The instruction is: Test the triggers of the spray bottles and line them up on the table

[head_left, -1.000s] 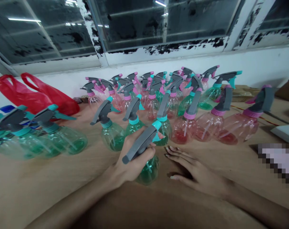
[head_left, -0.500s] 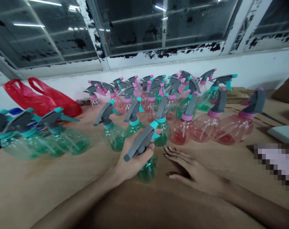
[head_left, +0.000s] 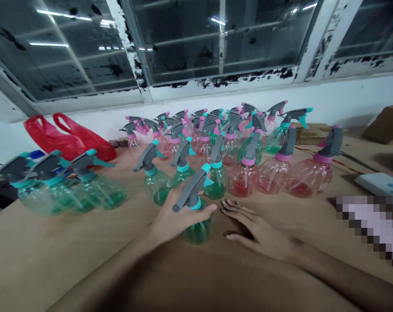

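My left hand (head_left: 173,216) is around the shoulder of a spray bottle (head_left: 198,232) holding green liquid, just below its teal collar. The thumb lies straight across the front; the other fingers are mostly hidden behind the bottle. This bottle has a grey head and teal trigger, and stands on the table in front of me. To its right, my right hand (head_left: 261,229) rests on the tabletop with its fingers stretched out, holding nothing. Just behind are a green spray bottle (head_left: 216,184) and a pink one (head_left: 243,182) in a front row.
Several green spray bottles (head_left: 112,195) stand at the left of the wooden table (head_left: 86,251). Many more crowd toward the wall. A red plastic bag (head_left: 76,138) lies at the back left. Cardboard boxes (head_left: 386,123) and a white device (head_left: 380,184) are at the right.
My left hand has shifted lower on the bottle, its thumb now straighter and the teal collar showing. My right hand stays flat. The whole view has shifted slightly.
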### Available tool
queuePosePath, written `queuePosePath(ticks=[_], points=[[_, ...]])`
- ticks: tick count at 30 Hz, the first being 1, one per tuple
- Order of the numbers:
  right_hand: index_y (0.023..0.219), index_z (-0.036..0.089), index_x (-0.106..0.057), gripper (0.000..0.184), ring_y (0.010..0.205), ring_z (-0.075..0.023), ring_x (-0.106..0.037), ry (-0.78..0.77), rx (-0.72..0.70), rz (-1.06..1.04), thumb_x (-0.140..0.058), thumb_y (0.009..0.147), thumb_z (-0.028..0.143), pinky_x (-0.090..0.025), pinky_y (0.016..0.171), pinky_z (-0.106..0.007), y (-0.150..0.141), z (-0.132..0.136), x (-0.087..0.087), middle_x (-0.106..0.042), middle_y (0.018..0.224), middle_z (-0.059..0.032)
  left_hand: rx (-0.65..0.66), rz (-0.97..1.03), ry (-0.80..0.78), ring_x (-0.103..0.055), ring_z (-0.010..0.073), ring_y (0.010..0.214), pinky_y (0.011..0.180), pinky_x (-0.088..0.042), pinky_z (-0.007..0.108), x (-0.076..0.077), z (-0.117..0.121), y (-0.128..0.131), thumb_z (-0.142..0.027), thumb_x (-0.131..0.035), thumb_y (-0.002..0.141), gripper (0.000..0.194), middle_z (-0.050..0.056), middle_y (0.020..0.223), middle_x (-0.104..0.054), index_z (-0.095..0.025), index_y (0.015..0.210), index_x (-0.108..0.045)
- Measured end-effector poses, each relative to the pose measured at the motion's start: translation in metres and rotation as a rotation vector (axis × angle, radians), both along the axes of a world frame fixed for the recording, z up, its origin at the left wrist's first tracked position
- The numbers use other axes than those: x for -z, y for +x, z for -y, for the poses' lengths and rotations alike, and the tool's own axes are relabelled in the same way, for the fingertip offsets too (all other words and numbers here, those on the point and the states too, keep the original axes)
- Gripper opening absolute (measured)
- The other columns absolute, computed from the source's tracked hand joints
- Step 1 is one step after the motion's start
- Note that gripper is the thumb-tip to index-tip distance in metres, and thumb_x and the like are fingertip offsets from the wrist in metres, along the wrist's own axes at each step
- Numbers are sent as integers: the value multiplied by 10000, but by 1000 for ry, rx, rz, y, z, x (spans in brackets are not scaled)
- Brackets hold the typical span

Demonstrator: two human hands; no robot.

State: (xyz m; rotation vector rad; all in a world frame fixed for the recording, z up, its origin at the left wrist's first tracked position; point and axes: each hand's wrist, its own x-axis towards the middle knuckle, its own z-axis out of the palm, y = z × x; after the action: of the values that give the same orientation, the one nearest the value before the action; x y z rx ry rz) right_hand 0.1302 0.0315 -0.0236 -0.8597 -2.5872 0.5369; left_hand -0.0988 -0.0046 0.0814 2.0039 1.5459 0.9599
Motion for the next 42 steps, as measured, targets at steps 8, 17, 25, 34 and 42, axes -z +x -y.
queuePosePath(ticks=[8, 17, 25, 34, 42], points=[[1388, 230, -364, 576, 1343, -232, -302, 0, 20, 21, -442, 890, 510, -278, 1098, -455, 0, 2, 0, -374, 1454, -55, 16, -117, 21, -544, 286, 1129, 963, -429, 457, 3, 12, -18, -408, -700, 704, 672, 63, 1264, -554, -285, 1295, -405], [1401, 214, -343, 631, 1309, -259, -364, 7, 27, 122, -458, 869, 533, -319, 1069, -460, -9, 2, -20, -421, 1422, -91, 52, -184, -43, -506, 307, 1165, 967, -412, 502, 14, 27, -41, -509, -690, 691, 627, 58, 1248, -553, -272, 1216, -444], [1298, 207, -472, 484, 1159, -288, -527, 98, 30, 227, -449, 894, 472, -431, 954, -490, -39, 4, -51, -579, 1263, -108, 69, -233, -14, -549, 275, 1104, 932, -457, 450, 7, 47, -60, -478, -688, 718, 558, 34, 1187, -590, -284, 1193, -470], [1184, 218, -543, 355, 922, -241, -646, 211, 76, 54, -434, 914, 421, -525, 798, -420, -99, 16, -76, -642, 1110, -71, -311, -267, 254, -650, 261, 828, 739, -542, 396, 36, 77, -143, -587, -677, 673, 514, 28, 919, -654, -262, 1036, -514], [1311, 152, -448, 513, 691, -211, -642, 204, 217, -82, -472, 878, 426, -540, 706, -419, -153, 13, -93, -616, 1155, -131, -486, -241, 280, -646, 246, 842, 697, -534, 376, 44, 57, -182, -585, -639, 714, 492, 51, 1006, -624, -234, 1036, -518]])
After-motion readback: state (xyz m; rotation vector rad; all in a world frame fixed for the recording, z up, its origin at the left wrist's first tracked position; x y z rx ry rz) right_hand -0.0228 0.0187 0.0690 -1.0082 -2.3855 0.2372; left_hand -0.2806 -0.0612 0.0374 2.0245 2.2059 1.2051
